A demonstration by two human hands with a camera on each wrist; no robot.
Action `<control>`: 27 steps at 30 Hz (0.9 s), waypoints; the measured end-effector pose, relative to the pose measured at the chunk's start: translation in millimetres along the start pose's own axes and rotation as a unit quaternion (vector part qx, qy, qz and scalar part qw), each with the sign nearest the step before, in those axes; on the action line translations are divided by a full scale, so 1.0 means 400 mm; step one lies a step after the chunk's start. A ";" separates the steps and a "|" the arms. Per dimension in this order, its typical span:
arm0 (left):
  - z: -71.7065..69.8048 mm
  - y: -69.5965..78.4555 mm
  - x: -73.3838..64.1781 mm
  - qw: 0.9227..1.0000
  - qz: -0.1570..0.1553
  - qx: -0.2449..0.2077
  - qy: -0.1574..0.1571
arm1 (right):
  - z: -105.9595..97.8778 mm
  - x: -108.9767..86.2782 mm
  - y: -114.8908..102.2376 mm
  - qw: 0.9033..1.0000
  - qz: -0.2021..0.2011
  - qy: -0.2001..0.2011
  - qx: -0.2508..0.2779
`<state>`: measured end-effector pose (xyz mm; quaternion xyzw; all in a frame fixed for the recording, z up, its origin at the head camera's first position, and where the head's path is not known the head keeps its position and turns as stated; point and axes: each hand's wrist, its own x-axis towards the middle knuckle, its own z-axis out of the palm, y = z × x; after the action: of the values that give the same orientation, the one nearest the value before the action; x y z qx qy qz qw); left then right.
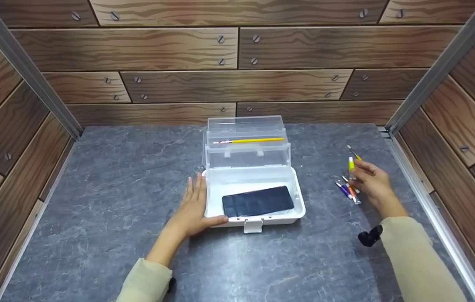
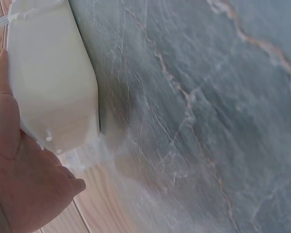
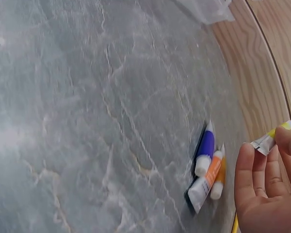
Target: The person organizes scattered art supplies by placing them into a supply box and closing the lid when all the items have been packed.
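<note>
A white plastic box (image 1: 300, 201) with a clear lid (image 1: 247, 156) stands opened, and a black smartphone (image 1: 258, 201) lies inside. My left hand (image 1: 191, 213) rests against the box's left side, fingers straight along the wall and thumb on the front rim. Off to the right, my right hand (image 1: 373, 183) pinches a small yellow paint tube (image 3: 276, 136) between thumb and fingers, above the table. Just below it lie a purple paint tube (image 3: 205, 150), an orange paint tube (image 3: 207, 179) and a yellow-orange tube (image 3: 218, 182), close together.
A yellow-handled paintbrush (image 1: 258, 140) lies in the raised lid. Another brush (image 1: 353, 152) lies beyond my right hand, partly hidden by it. The grey marbled table (image 1: 128, 180) is bounded by wood-patterned walls (image 1: 170, 48) and metal rails (image 1: 428, 182).
</note>
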<state>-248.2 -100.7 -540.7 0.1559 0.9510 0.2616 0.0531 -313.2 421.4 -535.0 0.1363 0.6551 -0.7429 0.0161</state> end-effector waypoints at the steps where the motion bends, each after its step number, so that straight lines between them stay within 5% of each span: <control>1: 0.000 -0.001 0.000 1.000 0.000 0.001 0.001 | 0.004 -0.001 -0.001 1.000 0.000 -0.003 -0.001; 27: 0.003 0.000 0.004 1.000 -0.009 0.014 -0.011 | 0.149 -0.023 -0.034 0.995 -0.038 -0.088 -0.014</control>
<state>-249.3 -99.6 -541.8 0.1509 0.9553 0.2462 0.0640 -317.8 363.7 -513.7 0.0453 0.6664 -0.7427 0.0479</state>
